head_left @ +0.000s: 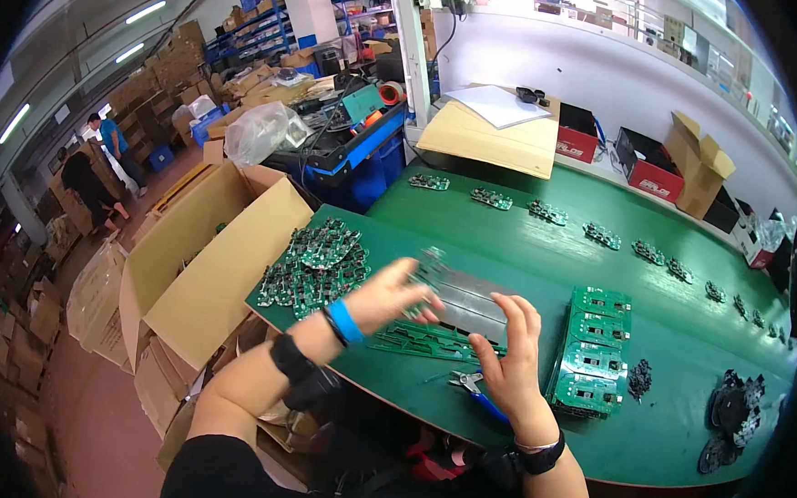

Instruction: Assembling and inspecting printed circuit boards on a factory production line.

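Observation:
My left hand (394, 296), blurred by motion, grips a small green circuit board (430, 266) above a grey metal plate (473, 304). Just right of the plate my right hand (512, 355) holds nothing, its fingers spread. Thin green board strips (429, 340) lie under and between the hands. Below the right hand, cutters with blue handles (489, 404) rest on the green table mat. A heap of populated circuit boards (315, 264) sits left of my left hand. To the right of my right hand stands a stack of green board panels (597, 352).
Small black parts (640, 380) and a larger black pile (732, 417) lie at right. Single boards (548, 212) form a row across the far green surface. An open carton (223, 275) adjoins the table's left edge. Red-and-black boxes (648, 166) stand behind. Two people (113, 148) are far left.

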`<act>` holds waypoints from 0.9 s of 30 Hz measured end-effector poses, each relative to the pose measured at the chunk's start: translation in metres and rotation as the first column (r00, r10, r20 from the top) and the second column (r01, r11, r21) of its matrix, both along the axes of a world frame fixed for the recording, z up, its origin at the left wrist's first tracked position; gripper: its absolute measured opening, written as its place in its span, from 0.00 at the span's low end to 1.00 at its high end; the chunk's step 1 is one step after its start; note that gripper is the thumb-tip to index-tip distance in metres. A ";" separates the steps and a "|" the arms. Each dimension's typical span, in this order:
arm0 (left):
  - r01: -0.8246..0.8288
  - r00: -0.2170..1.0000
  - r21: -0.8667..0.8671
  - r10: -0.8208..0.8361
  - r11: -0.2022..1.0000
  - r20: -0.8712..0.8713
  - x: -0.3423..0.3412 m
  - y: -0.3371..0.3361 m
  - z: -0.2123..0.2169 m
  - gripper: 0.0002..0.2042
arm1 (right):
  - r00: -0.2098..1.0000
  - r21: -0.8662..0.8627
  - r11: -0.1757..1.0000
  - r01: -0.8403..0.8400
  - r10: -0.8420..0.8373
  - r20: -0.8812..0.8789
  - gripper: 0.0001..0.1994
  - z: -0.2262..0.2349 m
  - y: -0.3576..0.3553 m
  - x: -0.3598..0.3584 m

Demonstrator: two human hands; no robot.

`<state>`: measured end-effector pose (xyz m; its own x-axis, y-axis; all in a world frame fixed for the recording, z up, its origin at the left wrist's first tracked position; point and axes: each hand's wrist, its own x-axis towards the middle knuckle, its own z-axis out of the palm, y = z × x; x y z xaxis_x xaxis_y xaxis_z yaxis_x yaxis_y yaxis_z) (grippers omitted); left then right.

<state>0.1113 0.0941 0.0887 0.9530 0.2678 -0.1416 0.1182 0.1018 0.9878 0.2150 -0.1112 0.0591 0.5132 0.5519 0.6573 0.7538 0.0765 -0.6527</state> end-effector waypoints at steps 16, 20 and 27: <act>-0.367 0.927 -0.111 0.373 0.923 0.036 -0.082 0.128 -0.036 0.14 | 0.974 -0.159 0.980 -0.121 0.148 0.174 0.07 0.001 0.003 -0.020; -0.360 0.933 -0.031 0.360 0.933 0.023 -0.068 0.130 -0.040 0.16 | 0.962 -0.211 0.963 -0.169 0.207 0.177 0.06 0.002 -0.027 -0.040; -0.514 0.844 0.480 0.520 0.711 0.134 -0.083 0.191 -0.063 0.27 | 0.924 -0.225 0.930 0.290 -0.211 0.319 0.08 0.020 -0.073 -0.029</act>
<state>0.0284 0.2849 0.0259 0.6447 0.7528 0.1331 0.2000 -0.3341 0.9210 0.1856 -0.1845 0.0788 0.4708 0.6025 0.6445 0.8811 -0.2845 -0.3777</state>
